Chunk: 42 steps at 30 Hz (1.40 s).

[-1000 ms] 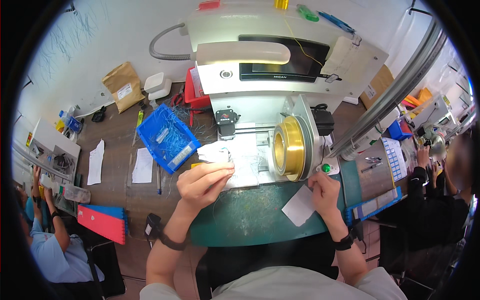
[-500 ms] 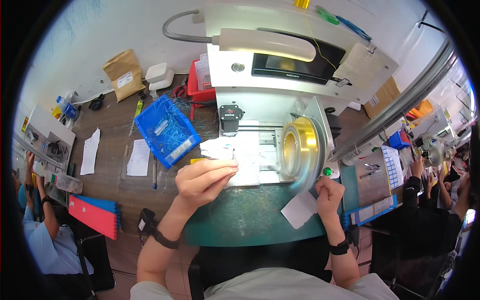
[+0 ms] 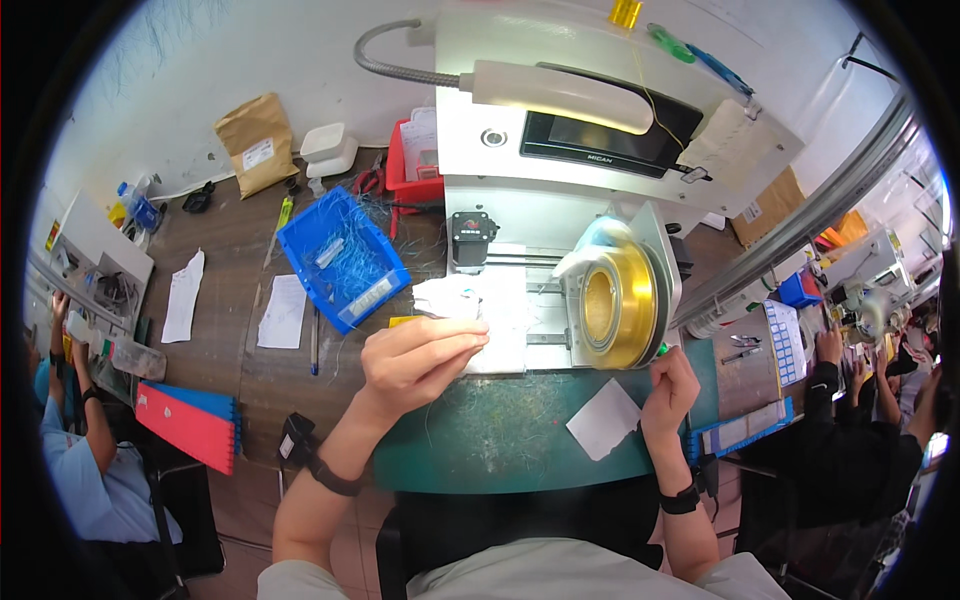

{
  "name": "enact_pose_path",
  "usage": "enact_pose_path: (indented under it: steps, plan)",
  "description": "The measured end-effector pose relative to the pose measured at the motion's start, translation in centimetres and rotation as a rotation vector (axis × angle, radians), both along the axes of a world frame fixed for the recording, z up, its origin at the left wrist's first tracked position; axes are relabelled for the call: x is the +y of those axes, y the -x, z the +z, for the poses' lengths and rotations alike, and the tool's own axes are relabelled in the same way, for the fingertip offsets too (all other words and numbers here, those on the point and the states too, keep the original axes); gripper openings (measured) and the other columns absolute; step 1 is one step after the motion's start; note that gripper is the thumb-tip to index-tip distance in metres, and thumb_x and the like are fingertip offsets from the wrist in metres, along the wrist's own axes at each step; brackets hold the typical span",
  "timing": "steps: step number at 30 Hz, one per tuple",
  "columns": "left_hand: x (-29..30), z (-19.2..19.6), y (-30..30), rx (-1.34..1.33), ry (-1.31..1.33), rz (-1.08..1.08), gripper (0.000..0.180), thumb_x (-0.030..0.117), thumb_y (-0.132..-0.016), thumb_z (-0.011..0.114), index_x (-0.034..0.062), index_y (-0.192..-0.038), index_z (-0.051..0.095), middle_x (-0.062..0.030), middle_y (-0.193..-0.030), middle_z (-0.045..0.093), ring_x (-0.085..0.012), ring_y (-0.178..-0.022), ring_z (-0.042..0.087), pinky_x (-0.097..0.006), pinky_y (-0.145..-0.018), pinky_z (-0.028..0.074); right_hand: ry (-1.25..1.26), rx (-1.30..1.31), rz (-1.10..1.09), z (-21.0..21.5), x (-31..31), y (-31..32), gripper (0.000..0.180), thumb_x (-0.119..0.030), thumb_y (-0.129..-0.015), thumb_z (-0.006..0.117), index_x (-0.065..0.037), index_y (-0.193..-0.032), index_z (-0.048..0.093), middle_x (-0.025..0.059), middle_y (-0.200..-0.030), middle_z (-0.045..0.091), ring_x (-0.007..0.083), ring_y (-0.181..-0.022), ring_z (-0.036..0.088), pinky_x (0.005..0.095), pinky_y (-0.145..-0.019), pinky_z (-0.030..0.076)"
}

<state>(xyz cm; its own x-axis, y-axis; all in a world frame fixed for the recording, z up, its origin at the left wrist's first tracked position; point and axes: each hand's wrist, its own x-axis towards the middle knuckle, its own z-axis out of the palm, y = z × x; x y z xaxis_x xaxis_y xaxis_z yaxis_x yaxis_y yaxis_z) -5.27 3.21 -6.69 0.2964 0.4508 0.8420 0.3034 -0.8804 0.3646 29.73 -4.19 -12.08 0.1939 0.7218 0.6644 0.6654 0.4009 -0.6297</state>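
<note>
My left hand (image 3: 425, 362) is pinched, thumb against fingertips, in front of the machine bed; anything thin between the tips is too small to make out. Just beyond it lies a crumpled white cloth or tissue (image 3: 448, 296). To the right, a gold-coloured wheel (image 3: 632, 310) stands upright on the machine, with a blurred pale-blue patch (image 3: 606, 236) at its top. My right hand (image 3: 670, 394) is curled closed at the machine's right front, its knuckles at a green button (image 3: 663, 349) and partly covering it. I see nothing in its fingers.
A blue tray (image 3: 318, 272) holding tangled blue fibres sits left of the machine (image 3: 480, 140). A lamp (image 3: 560, 95) overhangs the machine. White paper (image 3: 604, 418) lies on the green mat (image 3: 480, 440). Other people work at both sides.
My right hand has come up against the green button, which showed fully before. The blurred pale patch on the wheel has gone from its bottom to its top. My left hand keeps its pinch.
</note>
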Motion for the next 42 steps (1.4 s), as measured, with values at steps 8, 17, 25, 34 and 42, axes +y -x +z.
enact_pose_path:
  steps: [8, 17, 25, 34, 42]
  plan:
    - [0.0, -0.4, -0.2, -0.012, -0.034, 0.049, 0.019, 0.001, -0.081, 0.086, 0.0081, -0.099, 0.082, -0.0034, -0.103, 0.082, -0.0152, -0.084, 0.078, -0.025, -0.069, 0.061, 0.022, 0.046, 0.078, -0.1, -0.1, 0.0, 0.018, 0.012, -0.084, 0.047, 0.001, -0.070, 0.046, 0.0049, -0.068, 0.046, 0.0137, -0.062, 0.044, 0.0283, -0.058, 0.030]
    - [-0.1, -0.1, 0.0, 0.003, -0.017, 0.028, 0.019, -0.003, -0.081, 0.086, 0.0043, -0.098, 0.081, -0.0091, -0.100, 0.082, -0.0205, -0.085, 0.079, -0.029, -0.073, 0.062, -0.004, 0.215, 0.011, -0.8, 0.0, 0.1, 0.024, 0.014, -0.100, 0.039, -0.003, -0.089, 0.051, -0.0020, -0.084, 0.044, 0.0015, -0.061, 0.039, 0.0185, -0.053, 0.023]
    - [-0.1, -0.1, 0.0, 0.001, -0.017, 0.023, 0.019, -0.003, -0.081, 0.086, 0.0042, -0.098, 0.080, -0.0092, -0.101, 0.082, -0.0206, -0.085, 0.079, -0.029, -0.073, 0.062, -0.020, 0.080, 0.042, -1.6, 0.1, -0.6, 0.022, 0.011, -0.099, 0.044, -0.002, -0.086, 0.055, -0.0014, -0.076, 0.051, 0.0051, -0.063, 0.041, 0.0212, -0.058, 0.028]
    - [-0.2, 0.0, 0.1, 0.016, -0.004, 0.029, 0.019, -0.003, -0.081, 0.086, 0.0041, -0.098, 0.081, -0.0089, -0.100, 0.082, -0.0210, -0.085, 0.079, -0.029, -0.073, 0.063, 0.022, 0.076, 0.031, -0.3, -0.1, 0.4, 0.023, 0.019, -0.090, 0.045, 0.000, -0.084, 0.058, 0.0034, -0.078, 0.052, 0.0093, -0.063, 0.044, 0.0246, -0.058, 0.033]
    - [-0.1, 0.0, 0.0, -0.010, 0.005, 0.000, 0.021, -0.005, -0.081, 0.084, 0.0043, -0.100, 0.081, -0.0093, -0.101, 0.082, -0.0206, -0.087, 0.080, -0.029, -0.074, 0.063, 0.080, 0.035, 0.049, -0.7, -0.5, -0.3, 0.020, 0.016, -0.087, 0.045, 0.001, -0.075, 0.051, 0.0044, -0.065, 0.046, 0.0137, -0.058, 0.043, 0.0273, -0.060, 0.035]
